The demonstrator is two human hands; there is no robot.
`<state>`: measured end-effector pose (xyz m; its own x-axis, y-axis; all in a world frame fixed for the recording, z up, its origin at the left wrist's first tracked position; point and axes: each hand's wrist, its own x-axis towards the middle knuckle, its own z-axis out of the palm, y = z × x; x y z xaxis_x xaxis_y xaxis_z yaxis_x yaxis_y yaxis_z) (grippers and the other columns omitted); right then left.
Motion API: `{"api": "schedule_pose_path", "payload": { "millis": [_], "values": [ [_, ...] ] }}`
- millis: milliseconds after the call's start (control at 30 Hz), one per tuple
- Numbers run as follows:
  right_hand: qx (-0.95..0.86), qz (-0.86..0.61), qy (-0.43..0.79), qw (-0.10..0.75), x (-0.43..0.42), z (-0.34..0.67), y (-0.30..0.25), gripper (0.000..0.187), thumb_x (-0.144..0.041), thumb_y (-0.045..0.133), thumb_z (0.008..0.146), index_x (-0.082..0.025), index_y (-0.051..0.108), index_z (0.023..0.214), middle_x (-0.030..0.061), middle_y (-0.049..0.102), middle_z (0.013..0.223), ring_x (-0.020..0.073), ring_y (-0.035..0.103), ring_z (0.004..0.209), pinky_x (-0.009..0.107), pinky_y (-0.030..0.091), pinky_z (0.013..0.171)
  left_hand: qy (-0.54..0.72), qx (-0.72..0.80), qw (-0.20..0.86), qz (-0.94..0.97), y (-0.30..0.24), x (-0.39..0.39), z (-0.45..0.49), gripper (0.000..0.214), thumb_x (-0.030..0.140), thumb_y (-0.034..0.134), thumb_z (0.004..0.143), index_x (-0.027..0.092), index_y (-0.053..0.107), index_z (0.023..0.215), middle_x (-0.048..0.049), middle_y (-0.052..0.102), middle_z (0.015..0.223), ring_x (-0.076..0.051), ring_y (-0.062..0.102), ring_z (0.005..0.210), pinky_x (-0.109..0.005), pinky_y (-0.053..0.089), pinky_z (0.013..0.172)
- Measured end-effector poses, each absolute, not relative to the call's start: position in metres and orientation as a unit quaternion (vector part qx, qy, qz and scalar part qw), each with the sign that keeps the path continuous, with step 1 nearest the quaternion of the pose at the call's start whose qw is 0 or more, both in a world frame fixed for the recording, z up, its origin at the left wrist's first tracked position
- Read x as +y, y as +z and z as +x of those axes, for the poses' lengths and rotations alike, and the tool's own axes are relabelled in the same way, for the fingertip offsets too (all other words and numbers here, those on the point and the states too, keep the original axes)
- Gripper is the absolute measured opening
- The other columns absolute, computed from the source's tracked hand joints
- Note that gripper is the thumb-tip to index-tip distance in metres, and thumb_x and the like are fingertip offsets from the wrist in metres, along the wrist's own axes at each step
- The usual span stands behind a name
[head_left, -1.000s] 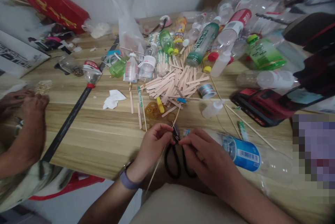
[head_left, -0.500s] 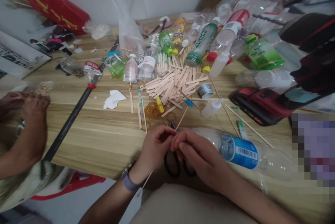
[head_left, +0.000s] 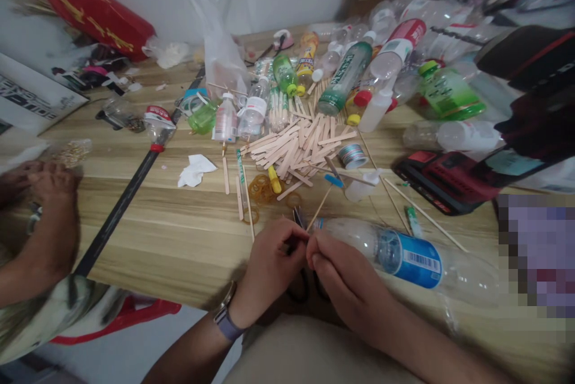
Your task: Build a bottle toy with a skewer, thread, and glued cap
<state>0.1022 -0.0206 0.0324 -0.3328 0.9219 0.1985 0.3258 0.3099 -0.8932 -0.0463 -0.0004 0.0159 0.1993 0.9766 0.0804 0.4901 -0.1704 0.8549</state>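
Note:
My left hand [head_left: 276, 261], with a watch on its wrist, is closed around a thin wooden stick [head_left: 320, 209] that slants up and away. Against its fingertips, my right hand [head_left: 344, 270] is pinched shut; its fingers hide whatever is between them. At the stick's far end are a blue piece [head_left: 333, 180] and flat craft sticks [head_left: 362, 178]; whether they are joined to it I cannot tell. Scissors [head_left: 297, 216] lie under my hands, mostly covered. Close beside my right hand, a clear bottle with a blue label [head_left: 420, 258] lies on its side.
Craft sticks [head_left: 294, 147] are heaped mid-table, near rubber bands [head_left: 263, 189] and a wire spool [head_left: 353, 156]. Several plastic bottles [head_left: 348, 75] crowd the back. A cordless drill [head_left: 449, 183] stands at right. Another person's hands [head_left: 49, 183] work at left.
Both my hands have shifted slightly right. The blue piece and the craft sticks near it have moved right, up to the small white bottle. More of the thin stick shows above my fingers.

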Motion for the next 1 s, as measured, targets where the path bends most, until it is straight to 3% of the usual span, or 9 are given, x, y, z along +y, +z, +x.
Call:
{"api": "schedule_pose_path", "payload": {
  "millis": [533,867,1000],
  "values": [
    [-0.727,-0.426,0.381,0.381,-0.0253,0.1014,0.0342,0.021,-0.012,0.033,0.090,-0.024,0.036,0.074,-0.0039,0.045,0.061,0.0125,0.041,0.053,0.024,0.034,0.051,0.323,0.565,0.417,0.635,0.0170,-0.0053,-0.0422,0.015,0.010,0.059,0.075,0.020,0.068,0.068,0.0024,0.070,0.065,-0.012,0.061,0.061,-0.021,0.040,0.057],
    [-0.730,-0.426,0.369,0.386,-0.0272,0.1010,0.0337,0.021,-0.012,0.033,0.090,-0.024,0.037,0.073,-0.0043,0.044,0.061,0.0126,0.040,0.052,0.024,0.033,0.050,0.333,0.565,0.399,0.641,0.0154,-0.0080,-0.0403,0.014,0.011,0.059,0.076,0.020,0.065,0.067,0.0022,0.068,0.064,-0.013,0.060,0.062,-0.022,0.040,0.058],
    [-0.717,-0.414,0.396,0.397,-0.0278,0.1016,0.0331,0.021,-0.013,0.033,0.091,-0.024,0.038,0.073,-0.0040,0.045,0.062,0.0130,0.041,0.053,0.025,0.033,0.051,0.350,0.563,0.405,0.629,0.0144,-0.0091,-0.0406,0.012,0.013,0.057,0.078,0.020,0.067,0.077,0.0012,0.069,0.069,-0.013,0.063,0.065,-0.023,0.044,0.060]
  ]
}}
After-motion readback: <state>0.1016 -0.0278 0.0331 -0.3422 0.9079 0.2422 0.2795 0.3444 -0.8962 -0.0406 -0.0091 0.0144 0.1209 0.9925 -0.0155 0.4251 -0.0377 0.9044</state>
